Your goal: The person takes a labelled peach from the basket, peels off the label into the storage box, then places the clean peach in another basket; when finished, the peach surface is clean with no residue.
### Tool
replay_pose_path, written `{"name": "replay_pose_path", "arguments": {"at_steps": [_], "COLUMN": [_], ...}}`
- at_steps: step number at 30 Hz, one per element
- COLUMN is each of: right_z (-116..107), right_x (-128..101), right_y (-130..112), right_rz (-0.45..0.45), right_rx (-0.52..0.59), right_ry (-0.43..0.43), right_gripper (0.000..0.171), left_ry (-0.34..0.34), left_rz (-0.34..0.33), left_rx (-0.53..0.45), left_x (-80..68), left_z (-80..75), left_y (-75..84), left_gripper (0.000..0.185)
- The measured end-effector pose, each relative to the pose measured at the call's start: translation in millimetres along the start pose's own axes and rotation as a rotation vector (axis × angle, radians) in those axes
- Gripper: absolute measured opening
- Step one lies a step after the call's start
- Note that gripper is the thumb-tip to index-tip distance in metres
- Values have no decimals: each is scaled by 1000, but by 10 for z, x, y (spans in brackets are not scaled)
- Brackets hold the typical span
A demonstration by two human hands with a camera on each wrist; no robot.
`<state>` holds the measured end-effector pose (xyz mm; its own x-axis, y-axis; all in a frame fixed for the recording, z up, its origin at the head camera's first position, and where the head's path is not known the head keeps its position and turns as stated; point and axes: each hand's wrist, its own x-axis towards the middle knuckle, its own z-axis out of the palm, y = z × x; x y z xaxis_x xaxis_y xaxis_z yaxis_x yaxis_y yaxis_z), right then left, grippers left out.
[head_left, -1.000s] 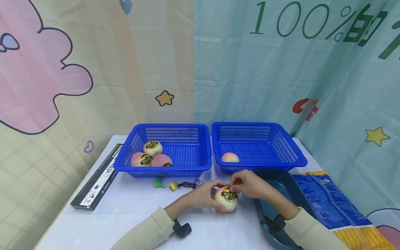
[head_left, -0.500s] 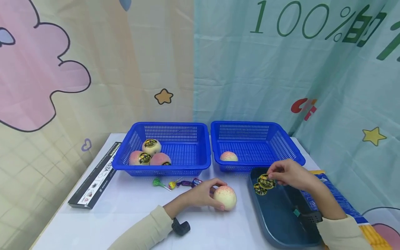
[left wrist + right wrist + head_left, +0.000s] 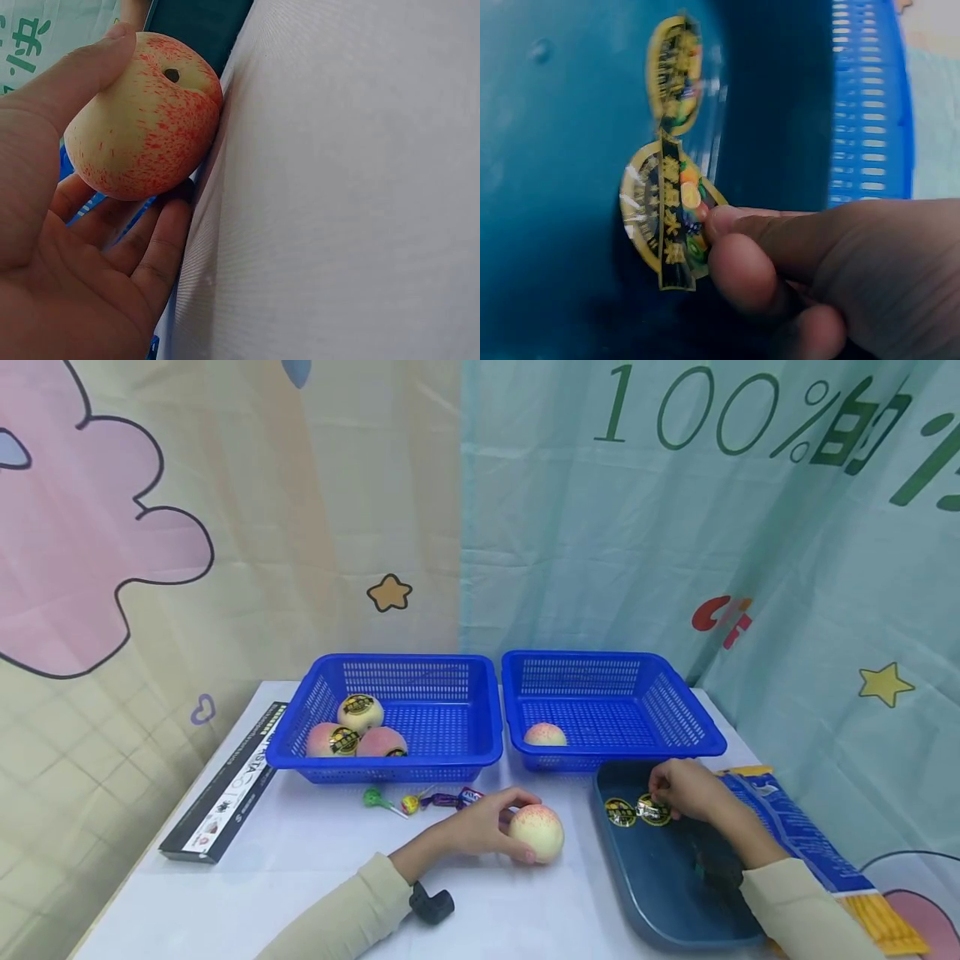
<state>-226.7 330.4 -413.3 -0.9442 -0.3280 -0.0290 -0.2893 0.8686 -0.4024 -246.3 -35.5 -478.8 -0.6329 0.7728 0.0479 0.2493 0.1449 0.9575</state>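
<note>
Resting on the white table (image 3: 315, 860), the left hand (image 3: 472, 831) cups a peach (image 3: 537, 832), while the right hand (image 3: 686, 789) pinches a sticker (image 3: 653, 810) over the dark tray (image 3: 660, 893); closer in, fingers and thumb curl round the peach (image 3: 142, 120); the right wrist view shows fingertips (image 3: 742, 247) gripping the round sticker (image 3: 667, 225) beside another sticker (image 3: 675, 71)

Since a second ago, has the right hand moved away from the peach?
Yes. The right hand has moved rightward off the peach to the dark blue tray, where it pinches a sticker.
</note>
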Motion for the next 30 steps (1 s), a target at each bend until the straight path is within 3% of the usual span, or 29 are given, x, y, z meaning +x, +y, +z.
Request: {"name": "replay_pose_path", "arguments": {"at_steps": [5,13,30], "right_z": [59,151,201], "right_x": [48,78,94], "right_y": [20,9,-23], "right_rz": [-10,65,122], "right_rx": [-91,-162,-220], "right_ry": [34,22,27], "right_gripper": [19,18,18], "left_ry": [12,-4,-10], "left_rz": [-11,-7,-9], "left_rx": [-4,8,-2], "left_x": [-7,-3,-1], "left_z": [-9,2,3], "left_y": [31,23,-20], "left_gripper": [65,66,65]}}
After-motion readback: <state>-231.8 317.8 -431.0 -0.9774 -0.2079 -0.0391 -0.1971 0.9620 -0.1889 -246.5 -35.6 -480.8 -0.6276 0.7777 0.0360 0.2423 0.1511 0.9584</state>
